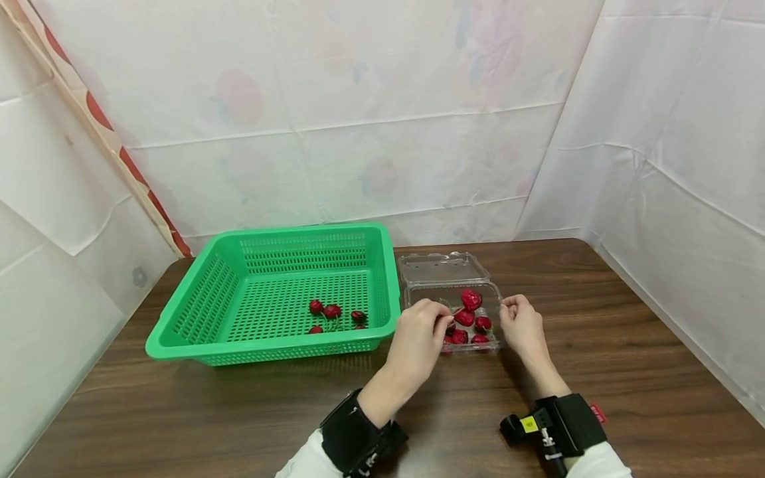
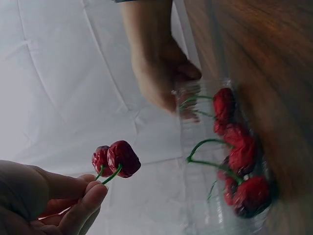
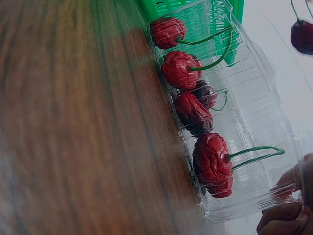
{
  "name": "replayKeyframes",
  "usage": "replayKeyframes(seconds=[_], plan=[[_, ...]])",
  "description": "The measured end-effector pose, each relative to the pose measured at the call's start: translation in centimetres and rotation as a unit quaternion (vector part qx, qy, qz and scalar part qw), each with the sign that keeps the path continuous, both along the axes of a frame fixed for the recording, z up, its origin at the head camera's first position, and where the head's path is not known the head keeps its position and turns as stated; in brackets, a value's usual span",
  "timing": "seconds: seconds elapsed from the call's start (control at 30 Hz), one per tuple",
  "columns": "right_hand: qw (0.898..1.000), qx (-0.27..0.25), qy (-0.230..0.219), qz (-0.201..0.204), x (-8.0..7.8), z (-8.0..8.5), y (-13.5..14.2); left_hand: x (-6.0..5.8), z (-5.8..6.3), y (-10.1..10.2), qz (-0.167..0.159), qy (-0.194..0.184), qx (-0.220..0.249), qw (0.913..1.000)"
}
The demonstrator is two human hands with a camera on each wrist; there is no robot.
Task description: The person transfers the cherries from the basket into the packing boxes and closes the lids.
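One brown table [image 1: 197, 418] | white sheeting [image 1: 358, 73] on three sides | green basket [image 1: 269, 347] atop

Table [image 1: 239, 418]: one, dark brown, wood-grained top, far right corner rounded. Standing on it, as I see from here: one green plastic basket [image 1: 257, 348], rectangular, perforated, left of centre; one clear plastic box [image 1: 427, 293], lid [image 1: 444, 269] open at the far side, just right of the basket.

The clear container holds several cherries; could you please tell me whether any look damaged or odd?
Yes, several cherries in the clear container have wrinkled, creased skins in the right wrist view, looking shrivelled rather than smooth and plump.
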State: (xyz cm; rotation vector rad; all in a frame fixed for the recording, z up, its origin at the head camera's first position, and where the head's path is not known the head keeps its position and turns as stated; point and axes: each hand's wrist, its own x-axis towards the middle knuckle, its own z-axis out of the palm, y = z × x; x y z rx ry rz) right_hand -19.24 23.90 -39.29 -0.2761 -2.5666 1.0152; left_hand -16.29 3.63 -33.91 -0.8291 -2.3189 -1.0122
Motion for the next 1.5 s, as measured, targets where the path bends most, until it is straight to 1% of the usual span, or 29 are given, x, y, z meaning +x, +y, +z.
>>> replayKeyframes(seconds=[0.23, 0.47, 0.67, 0.77, 0.97, 1.17, 1.37, 1.5], plan=[[1.000, 0.002, 0.000, 0.001, -0.1, 0.0, 0.0, -0.7, -0.9, 1.4, 0.016, -0.017, -0.051, 0.9984], [1.000, 0.002, -0.004, 0.002, 0.0, -0.1, 0.1, -1.6, -1.6, 2.6, 0.033, -0.034, -0.099, 0.9940], [1.000, 0.005, 0.005, 0.001, -0.1, -0.2, 0.0, -2.3, -2.3, 3.3, 0.036, -0.040, -0.129, 0.9901], [1.000, 0.007, 0.008, -0.001, -0.1, -0.2, 0.0, -2.7, -2.4, 3.6, 0.037, -0.048, -0.136, 0.9888], [1.000, 0.006, 0.001, -0.001, 0.0, 0.0, 0.0, -3.2, -2.5, 4.1, 0.053, -0.058, -0.150, 0.9856], [1.000, 0.003, -0.006, 0.003, 0.1, 0.2, 0.0, -3.5, -2.5, 4.6, 0.059, -0.090, -0.156, 0.9818], [1.000, 0.004, -0.002, 0.002, 0.1, 0.3, 0.0, -3.6, -2.7, 5.1, 0.075, -0.100, -0.172, 0.9771], [1.000, 0.005, 0.001, 0.003, 0.1, 0.2, 0.0, -3.7, -2.7, 5.2, 0.073, -0.118, -0.167, 0.9761]])
